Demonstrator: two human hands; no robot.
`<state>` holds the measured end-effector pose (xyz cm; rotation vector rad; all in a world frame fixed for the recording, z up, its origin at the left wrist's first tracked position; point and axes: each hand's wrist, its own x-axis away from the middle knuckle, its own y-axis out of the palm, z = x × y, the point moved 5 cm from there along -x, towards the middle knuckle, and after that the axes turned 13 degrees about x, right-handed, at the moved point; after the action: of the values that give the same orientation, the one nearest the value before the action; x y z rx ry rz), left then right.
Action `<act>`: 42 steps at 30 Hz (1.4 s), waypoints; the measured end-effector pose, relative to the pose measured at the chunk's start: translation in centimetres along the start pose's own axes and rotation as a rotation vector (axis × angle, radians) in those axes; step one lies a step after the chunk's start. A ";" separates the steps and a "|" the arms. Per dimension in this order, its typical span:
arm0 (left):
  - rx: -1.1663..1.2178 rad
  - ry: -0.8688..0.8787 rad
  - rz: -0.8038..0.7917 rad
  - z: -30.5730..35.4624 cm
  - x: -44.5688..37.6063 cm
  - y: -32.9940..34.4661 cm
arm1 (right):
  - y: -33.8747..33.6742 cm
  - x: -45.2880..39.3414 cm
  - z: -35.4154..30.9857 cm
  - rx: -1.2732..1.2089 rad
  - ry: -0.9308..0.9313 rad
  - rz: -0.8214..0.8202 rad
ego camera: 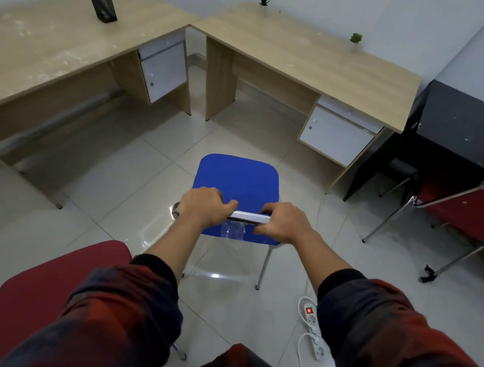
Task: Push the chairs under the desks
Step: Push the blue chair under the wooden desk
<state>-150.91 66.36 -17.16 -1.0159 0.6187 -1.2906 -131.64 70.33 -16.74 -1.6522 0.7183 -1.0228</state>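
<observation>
1. Both hands grip the chrome top bar (pixel 248 216) of the blue chair (pixel 236 180): left hand (pixel 205 206) curled over the bar's left part, right hand (pixel 285 222) curled over its right part, thumbs toward each other.
2. Blue chair stands on the tiled floor (pixel 113 197), seat pointing at the gap under the right desk (pixel 310 56), not under it yet, well short of the desk's front edge.
3. Left desk (pixel 55 44) meets the right desk at the room corner; black mesh pen holder (pixel 105 6) near its back edge.
4. Two small potted plants (pixel 264 0) (pixel 356 39) along the right desk's back edge.
5. Red chair (pixel 52 293) at lower left, beside the left sleeve (pixel 117 312).
6. Another red chair (pixel 462 210) at far right, by a dark desk (pixel 466 118).
7. White power strip (pixel 312 326) on the floor at lower right, red switch lit.
</observation>
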 end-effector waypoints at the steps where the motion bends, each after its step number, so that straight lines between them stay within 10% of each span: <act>1: 0.007 0.000 0.005 0.5 0.0 0.3 | -0.2 -0.2 0.6 0.005 0.007 -0.002; 42: -0.018 0.023 0.097 -0.7 -16.5 -2.4 | -3.7 -15.8 2.9 -0.021 -0.037 0.143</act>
<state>-156.15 82.22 -17.97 -0.9750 0.6898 -1.2154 -136.44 86.04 -18.01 -1.6094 0.8132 -0.8843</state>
